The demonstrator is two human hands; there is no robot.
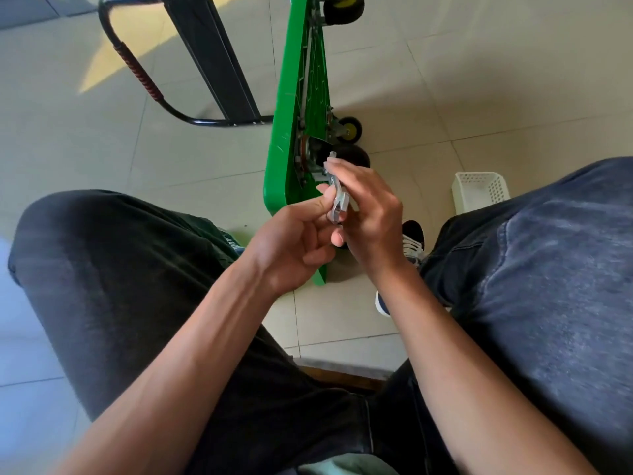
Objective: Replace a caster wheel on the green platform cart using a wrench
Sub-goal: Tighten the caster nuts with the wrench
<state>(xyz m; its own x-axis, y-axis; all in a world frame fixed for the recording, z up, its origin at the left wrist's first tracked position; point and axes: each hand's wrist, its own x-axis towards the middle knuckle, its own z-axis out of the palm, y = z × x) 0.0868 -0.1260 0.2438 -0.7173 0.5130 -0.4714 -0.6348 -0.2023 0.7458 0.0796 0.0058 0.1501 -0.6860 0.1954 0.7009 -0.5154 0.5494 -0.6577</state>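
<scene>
Both gripping one silver wrench [337, 200]: left hand [294, 248] pinching its lower end, right hand [368, 214] wrapped round it, before green platform cart [291, 97] tipped on edge.

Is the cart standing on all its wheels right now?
No, the green cart is tipped on its side edge, its caster wheels off the floor, pointing sideways.

**Tiled floor, slanting sun**

Under you lies a floor [479, 80] of large pale beige tiles with thin grout lines. A patch of sunlight [102, 63] falls across it up and left of your fingers — warm and yellowish. Right of your fingers a small white perforated basket [479, 190] stands on the tiles. At far left the floor looks cooler — bluish.
</scene>
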